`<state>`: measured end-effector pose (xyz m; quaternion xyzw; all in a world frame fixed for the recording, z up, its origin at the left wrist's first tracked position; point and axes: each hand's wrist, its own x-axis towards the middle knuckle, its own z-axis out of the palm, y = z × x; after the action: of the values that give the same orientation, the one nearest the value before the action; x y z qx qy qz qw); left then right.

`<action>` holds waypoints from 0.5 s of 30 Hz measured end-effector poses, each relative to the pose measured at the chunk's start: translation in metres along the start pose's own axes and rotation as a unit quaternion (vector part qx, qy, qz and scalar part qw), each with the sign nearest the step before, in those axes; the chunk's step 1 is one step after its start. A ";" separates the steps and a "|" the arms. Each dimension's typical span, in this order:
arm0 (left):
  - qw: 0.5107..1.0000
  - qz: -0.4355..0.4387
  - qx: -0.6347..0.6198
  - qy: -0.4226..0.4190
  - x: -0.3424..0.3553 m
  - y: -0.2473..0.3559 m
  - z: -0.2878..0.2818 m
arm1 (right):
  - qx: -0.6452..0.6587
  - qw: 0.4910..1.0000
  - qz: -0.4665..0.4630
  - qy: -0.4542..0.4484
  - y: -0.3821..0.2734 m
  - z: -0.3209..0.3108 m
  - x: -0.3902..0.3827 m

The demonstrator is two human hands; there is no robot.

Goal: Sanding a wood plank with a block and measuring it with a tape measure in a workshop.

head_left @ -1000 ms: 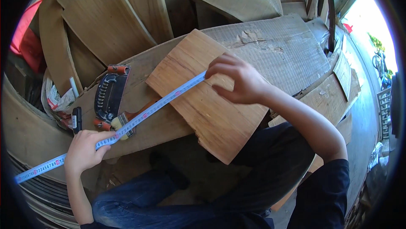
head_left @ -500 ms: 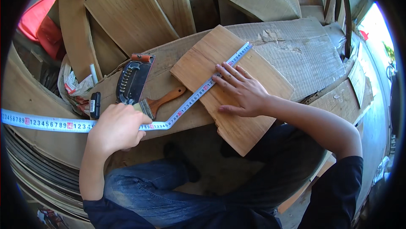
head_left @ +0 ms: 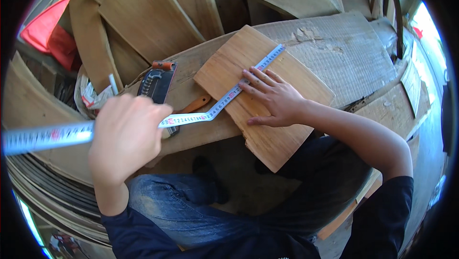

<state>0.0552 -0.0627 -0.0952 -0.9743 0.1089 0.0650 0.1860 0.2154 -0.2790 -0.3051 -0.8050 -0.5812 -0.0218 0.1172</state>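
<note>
A white measuring tape [head_left: 221, 104] with a printed scale runs diagonally across a light brown wooden board [head_left: 272, 139]. My right hand [head_left: 273, 98] lies flat on the board, fingers spread, its fingertips pressing the tape's edge. To the left, my left hand [head_left: 128, 132] is closed round the tape and raised above the bench. The tape bends near the board's left edge, and its blurred length continues past my left hand. Under the tape, near my left hand, lies a paintbrush [head_left: 197, 104] with a wooden handle; its bristles are mostly covered.
A black sanding block [head_left: 158, 84] with an orange-brown end lies behind my left hand. The bench is a rough wooden plank [head_left: 354, 44]. Wooden boards [head_left: 148, 17] lean along the back. A red cloth [head_left: 50, 32] hangs at the far left, above a white plastic bag [head_left: 93, 97].
My left hand has risen, lifting its stretch of tape off the bench and covering more of the brush. My right hand stays on the board.
</note>
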 end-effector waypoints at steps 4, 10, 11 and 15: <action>0.998 -0.053 -0.033 0.021 -0.010 -0.001 -0.010 | 0.009 1.000 -0.007 0.008 0.002 0.004 0.000; 0.999 -0.026 -0.013 0.019 -0.004 0.001 -0.013 | -0.006 1.000 -0.007 -0.001 0.003 -0.005 0.000; 0.999 -0.021 0.000 0.027 -0.004 0.000 -0.011 | -0.003 1.000 -0.003 0.002 0.003 -0.006 0.000; 0.999 -0.009 0.017 0.049 -0.010 -0.002 -0.010 | -0.003 1.000 -0.001 -0.003 -0.001 -0.004 0.005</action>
<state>0.0466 -0.0630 -0.0832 -0.9739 0.1103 0.0140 0.1977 0.2164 -0.2752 -0.3002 -0.8048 -0.5823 -0.0215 0.1126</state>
